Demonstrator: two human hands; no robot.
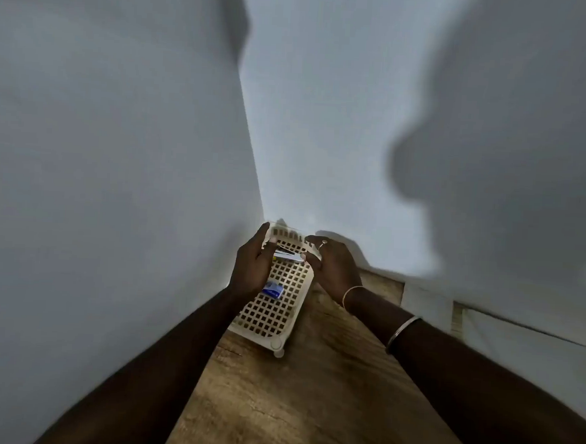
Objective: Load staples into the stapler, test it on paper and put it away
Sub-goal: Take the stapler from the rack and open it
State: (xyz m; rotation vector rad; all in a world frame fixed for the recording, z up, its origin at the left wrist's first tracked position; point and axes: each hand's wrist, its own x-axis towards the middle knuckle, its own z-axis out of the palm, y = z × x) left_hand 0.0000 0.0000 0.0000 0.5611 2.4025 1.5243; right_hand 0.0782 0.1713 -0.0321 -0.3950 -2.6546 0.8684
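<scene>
Left hand [253, 265] and right hand [335, 270] each have their fingers clamped on one end of a slim silver-white item, probably the stapler [288, 255], held over the lattice basket [269, 319] on the bench [309, 409], blue staple box [273, 289] within reach below.

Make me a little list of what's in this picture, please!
place: wooden table in a corner of white walls
basket: cream, full of holes, on the table
blue box: small, lying in the basket
pale thing: above the basket, too blurry to name
right hand: pinches the pale thing's end
left hand: at its other end, grip unclear
</scene>
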